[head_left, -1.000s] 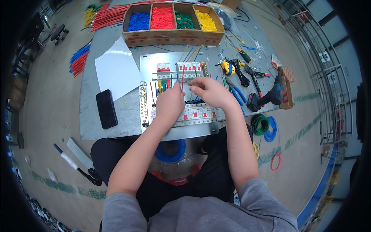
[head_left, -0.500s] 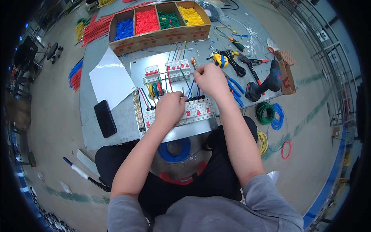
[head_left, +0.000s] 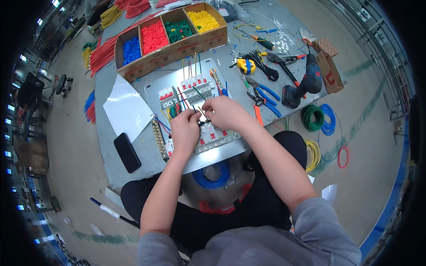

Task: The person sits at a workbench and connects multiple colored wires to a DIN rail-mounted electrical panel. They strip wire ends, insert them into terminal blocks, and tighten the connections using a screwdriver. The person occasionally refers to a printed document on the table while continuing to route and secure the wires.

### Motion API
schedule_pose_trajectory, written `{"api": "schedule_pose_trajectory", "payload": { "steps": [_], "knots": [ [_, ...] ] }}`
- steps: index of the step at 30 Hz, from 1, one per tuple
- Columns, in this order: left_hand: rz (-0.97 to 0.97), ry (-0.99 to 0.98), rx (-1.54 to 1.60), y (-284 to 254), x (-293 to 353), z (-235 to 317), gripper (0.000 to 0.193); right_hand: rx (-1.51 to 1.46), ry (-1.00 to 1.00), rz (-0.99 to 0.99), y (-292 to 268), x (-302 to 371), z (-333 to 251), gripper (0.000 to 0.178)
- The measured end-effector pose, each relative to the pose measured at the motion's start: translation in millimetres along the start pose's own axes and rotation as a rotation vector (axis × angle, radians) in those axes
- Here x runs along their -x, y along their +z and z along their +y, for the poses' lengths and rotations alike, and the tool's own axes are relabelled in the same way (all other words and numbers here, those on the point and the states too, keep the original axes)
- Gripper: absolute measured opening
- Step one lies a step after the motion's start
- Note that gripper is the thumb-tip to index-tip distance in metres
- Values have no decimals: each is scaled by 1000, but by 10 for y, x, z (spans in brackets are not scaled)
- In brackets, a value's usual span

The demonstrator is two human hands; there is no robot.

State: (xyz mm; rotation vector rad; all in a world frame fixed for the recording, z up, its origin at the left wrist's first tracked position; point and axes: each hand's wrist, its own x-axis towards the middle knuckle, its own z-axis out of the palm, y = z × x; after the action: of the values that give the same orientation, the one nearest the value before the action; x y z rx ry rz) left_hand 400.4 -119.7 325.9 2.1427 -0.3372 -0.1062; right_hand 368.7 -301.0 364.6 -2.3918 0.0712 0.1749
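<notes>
A metal mounting plate (head_left: pixel 213 154) lies on the table's near edge, fitted with rows of white circuit breakers (head_left: pixel 213 134) with red switches. Over the near breaker row, my left hand (head_left: pixel 185 129) is closed, thumb and fingertips pinching a thin wire. Just to its right, my right hand (head_left: pixel 225 113) pinches at a thin wire too, its fingertips almost touching the left ones; the wires are partly hidden by the fingers. Behind the hands sit a smaller breaker (head_left: pixel 167 95) and a breaker group (head_left: pixel 195 85) with coloured wires. A brass terminal strip (head_left: pixel 159 138) runs along the plate's left side.
A divided cardboard box (head_left: pixel 171 51) of coloured sleeves stands at the back. A phone (head_left: pixel 127 153) and white sheet (head_left: pixel 125 106) lie left. To the right are pliers (head_left: pixel 267 95), a tape measure (head_left: pixel 246 66) and a cordless drill (head_left: pixel 306 84). Wire coils (head_left: pixel 313 118) rest on the floor.
My right hand has come down and left from the upper right of the plate to beside my left hand. The left hand has shifted slightly left. The whole view has tilted.
</notes>
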Motion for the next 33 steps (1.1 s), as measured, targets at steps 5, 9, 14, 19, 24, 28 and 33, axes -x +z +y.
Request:
{"api": "schedule_pose_trajectory", "payload": {
  "steps": [5, 9, 14, 19, 24, 28, 33],
  "knots": [
    [25, 41, 48, -35, 8, -37, 19, -71, -86, 129, 55, -40, -206, 27],
    [21, 34, 120, -52, 27, 51, 19, -75, -169, 211, 104, -75, -187, 19],
    [-160, -41, -112, -150, 135, 69, 33, -62, -225, 379, 278, -63, -188, 10],
    [-349, -74, -242, -218, 135, 70, 50, 50, -513, 513, 338, 80, -175, 9],
    [-377, -156, -254, -199, 106, 126, 44, 117, -585, 556, 298, 195, -5, 12],
    [-313, -254, -159, -138, 88, -3, 38, 123, -368, 607, 323, 239, 93, 10],
    [-301, -223, -141, -153, 139, -8, 37, 106, -92, 660, 314, 340, 266, 3]
  ]
}}
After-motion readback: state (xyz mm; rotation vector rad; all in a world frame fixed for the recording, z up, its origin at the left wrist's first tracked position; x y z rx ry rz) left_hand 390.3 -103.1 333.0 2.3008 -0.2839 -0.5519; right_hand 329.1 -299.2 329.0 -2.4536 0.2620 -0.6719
